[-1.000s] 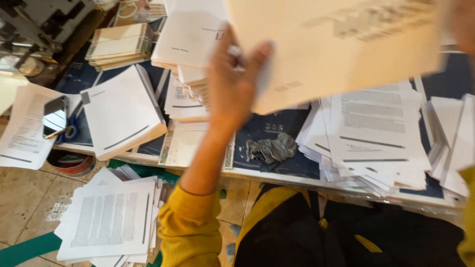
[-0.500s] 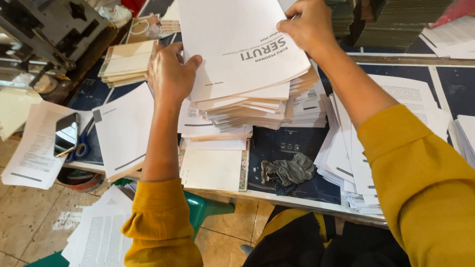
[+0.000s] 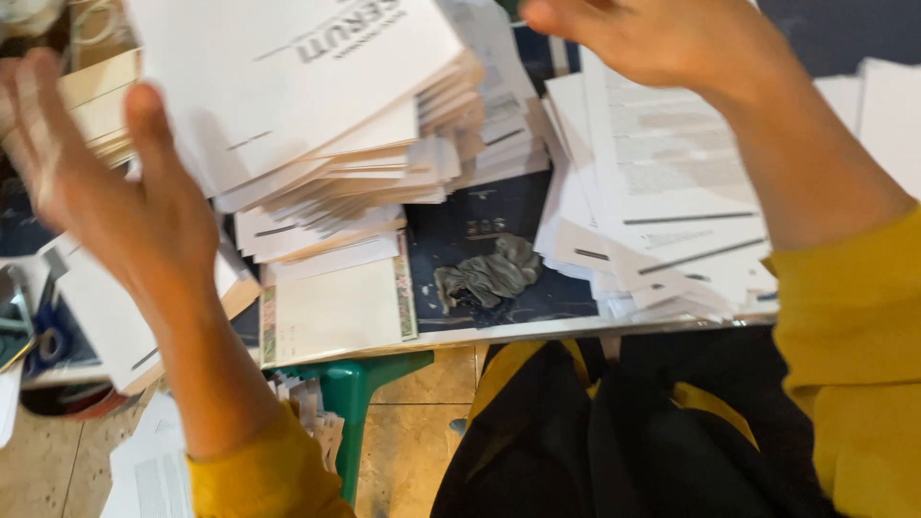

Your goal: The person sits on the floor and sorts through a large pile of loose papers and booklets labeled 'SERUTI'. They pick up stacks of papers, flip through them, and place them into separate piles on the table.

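I see my left hand (image 3: 115,201) open, fingers spread, palm facing the tall stack of white printed sheets (image 3: 336,125) just to its right, not touching. My right hand (image 3: 662,38) hovers open above a second fanned pile of papers (image 3: 662,211). Between the piles, below both hands, a crumpled grey rag (image 3: 489,273) lies on the dark tabletop (image 3: 537,297).

Tall stack of white printed sheets (image 3: 326,125), fanned unevenly, tilted, resting on the cluttered dark table, edges splayed rightward
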